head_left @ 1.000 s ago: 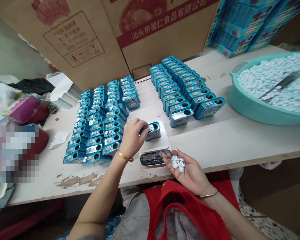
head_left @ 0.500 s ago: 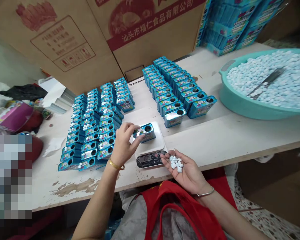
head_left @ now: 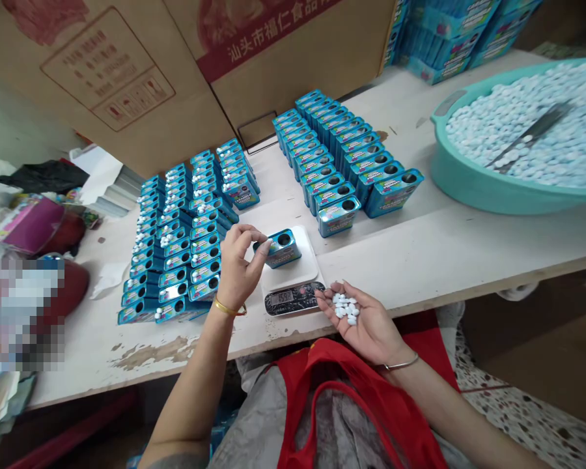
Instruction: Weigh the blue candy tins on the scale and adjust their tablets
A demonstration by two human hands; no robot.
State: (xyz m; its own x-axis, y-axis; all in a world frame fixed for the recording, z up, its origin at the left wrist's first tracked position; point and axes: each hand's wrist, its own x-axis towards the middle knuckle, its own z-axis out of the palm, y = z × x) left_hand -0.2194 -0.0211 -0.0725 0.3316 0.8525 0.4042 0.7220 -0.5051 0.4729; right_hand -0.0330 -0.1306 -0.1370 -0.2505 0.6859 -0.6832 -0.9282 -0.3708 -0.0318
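L hand (head_left: 235, 267): L tin rows (head_left: 178, 264) directly L, tin on scale (head_left: 280, 249) just R | R hand (head_left: 359, 319): scale (head_left: 290, 299) just L, open gap fwd to R tin rows (head_left: 342, 163) | teal basin (head_left: 461, 185) far R past rows

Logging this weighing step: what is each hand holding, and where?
The right hand cups white mints in its open palm. The left fingertips sit at the blue tin's corner; whether they hold anything cannot be told.

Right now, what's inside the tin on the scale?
The tin on the scale has a round opening that looks dark, with nothing showing in it. The tin's walls hide the rest, so what it holds cannot be seen from here.
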